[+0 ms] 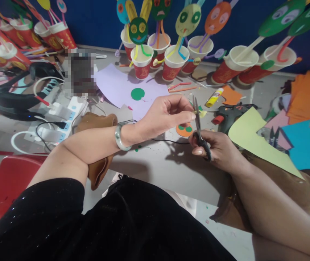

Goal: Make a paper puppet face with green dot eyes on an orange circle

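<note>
My right hand [214, 148] grips a pair of scissors [199, 132] by the dark handles, blades pointing up and away from me. Close beside the blades, my left hand [168, 116] pinches a small piece of yellow-green paper [202, 113]. Part of that piece is hidden behind the fingers and blades. Just beneath the hands, an orange paper disc [184, 130] with green spots lies on the table. Farther back, a green paper circle [137, 94] rests on a lilac paper sheet [114, 85].
Red paper cups [172, 63] with paper-faced figures line the back. A glue stick [214, 98] and a dark glue gun [233, 114] lie right of centre, near yellow-green paper [252, 134], blue paper [307, 145] and orange sheets [309, 101]. At left are a power strip [67, 121] and cables.
</note>
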{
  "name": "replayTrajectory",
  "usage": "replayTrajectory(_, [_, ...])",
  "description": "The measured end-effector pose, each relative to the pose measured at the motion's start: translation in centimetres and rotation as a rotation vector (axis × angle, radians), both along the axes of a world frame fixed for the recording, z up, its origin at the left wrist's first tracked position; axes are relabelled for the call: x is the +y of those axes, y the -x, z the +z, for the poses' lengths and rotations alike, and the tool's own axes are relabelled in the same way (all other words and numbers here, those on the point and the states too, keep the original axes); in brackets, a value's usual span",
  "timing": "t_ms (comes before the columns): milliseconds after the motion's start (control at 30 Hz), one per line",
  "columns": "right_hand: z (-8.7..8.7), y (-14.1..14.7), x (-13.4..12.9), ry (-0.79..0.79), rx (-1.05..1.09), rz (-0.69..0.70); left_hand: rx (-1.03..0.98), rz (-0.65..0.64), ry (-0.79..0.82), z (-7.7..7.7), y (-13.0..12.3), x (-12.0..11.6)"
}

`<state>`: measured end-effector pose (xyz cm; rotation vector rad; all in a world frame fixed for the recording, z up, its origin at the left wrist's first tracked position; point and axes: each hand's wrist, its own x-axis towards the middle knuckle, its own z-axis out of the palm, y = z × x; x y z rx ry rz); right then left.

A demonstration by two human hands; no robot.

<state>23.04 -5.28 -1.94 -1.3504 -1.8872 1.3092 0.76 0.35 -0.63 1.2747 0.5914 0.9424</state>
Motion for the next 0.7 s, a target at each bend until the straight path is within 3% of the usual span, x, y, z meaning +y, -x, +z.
replayTrajectory(267, [1.2,0.7,0.0,0.039,-0.020,-0.026,0.016,0.025,0.015,-0.2,0.0,-0.1])
replayTrajectory(700, [1.2,0.8,0.0,0.031,-0.032,-0.032,0.012,0.025,0.030,0.1,0.0,-0.1])
